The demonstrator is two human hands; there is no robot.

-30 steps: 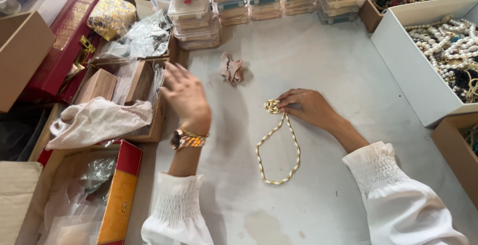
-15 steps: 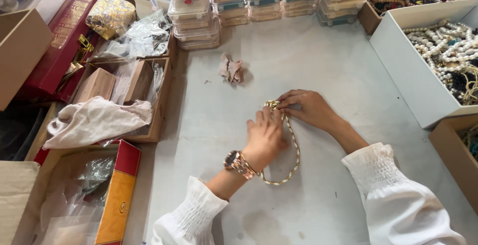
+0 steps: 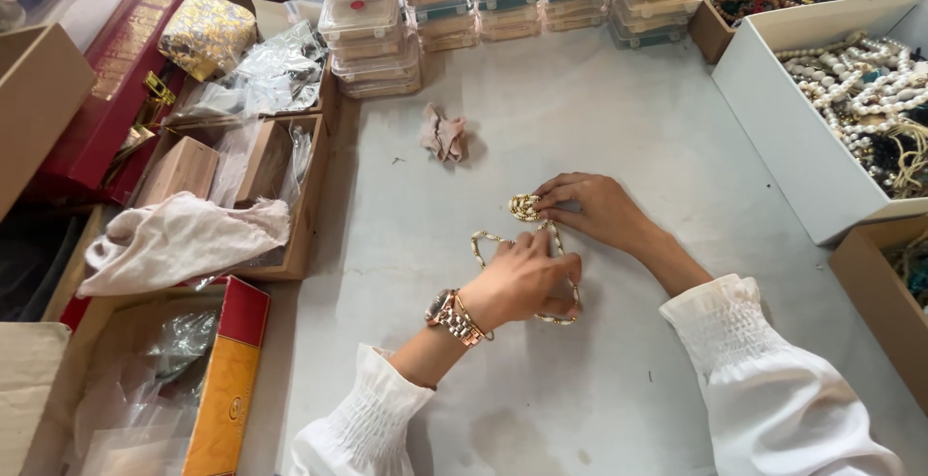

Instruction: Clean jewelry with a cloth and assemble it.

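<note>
Head view, looking down on a pale grey table (image 3: 619, 128). At the centre of the frame lies a beaded necklace (image 3: 480, 241) of cream and gold beads, its loop spread flat on the table and its gold pendant (image 3: 524, 207) at the upper end. The left hand (image 3: 522, 281), wearing a rose-gold wristwatch (image 3: 447, 310), rests on the loop with its fingers curled down onto the strand — its grip is closed on the necklace, covering most of the loop so that only the left arc and a short bottom arc show. The right hand (image 3: 592, 207) enters from the lower right, its fingertips pinching the strand just beside the pendant; its grip is likewise closed on the necklace. Both forearms wear white gathered sleeves (image 3: 773, 389). Above the hands, near the centre top, sits a small crumpled pink paper (image 3: 443, 133), well apart from the necklace. Along the top edge stand stacks of clear plastic boxes (image 3: 372, 36). At the right, a white box (image 3: 802, 147) holds pearl and bead strands. At the left — cardboard boxes (image 3: 290, 210), a cream cloth (image 3: 184, 239), clear plastic bags (image 3: 266, 70), a gold-patterned parcel (image 3: 206, 31) and a red-and-orange box (image 3: 227, 394).
</note>
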